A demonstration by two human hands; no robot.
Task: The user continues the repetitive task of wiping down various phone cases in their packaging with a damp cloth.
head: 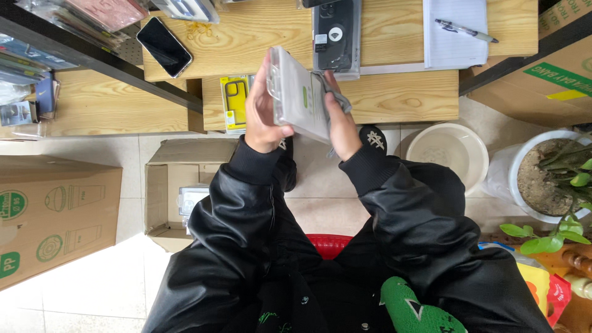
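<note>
Head view: both hands' fingers grip a clear phone case (299, 92) above wooden tables (401, 95) and a pale tiled floor (320, 179).

Between my left hand (262, 114) and right hand (340, 120) I hold a clear flat package (299, 95) bearing a small green label. A yellow package (234, 102) lies on the lower shelf, a dark boxed case (336, 34) above. A dark-screened phone (164, 46) rests left. Green-printed cardboard boxes (52, 213) stand at the floor's left.
</note>
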